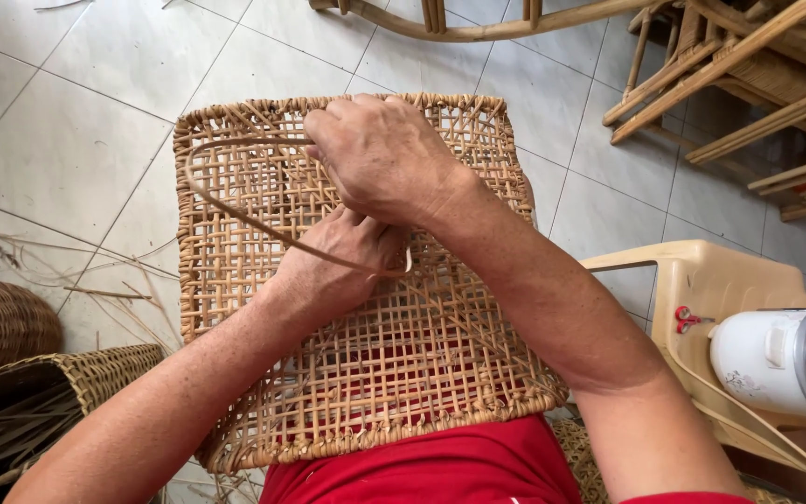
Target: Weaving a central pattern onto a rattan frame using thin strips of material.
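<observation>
Centre of the frame, a square open-weave cane panel (366,355) lies across the person's lap, its rim braided. The right hand (380,154) is curled shut at the panel's upper middle, pinching a flat cane strip (235,210) that loops out to the left. The left hand (333,261) lies just below it, fingers closed on the same strip near its pale end. A woven basket (67,383) sits lower left; a white jug (781,359) stands at right on a beige plastic stool (701,280).

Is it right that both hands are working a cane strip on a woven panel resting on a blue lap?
Not quite: the lap is red, not blue, as the head view shows. Both the left hand and right hand work the cane strip on the woven panel.
</observation>
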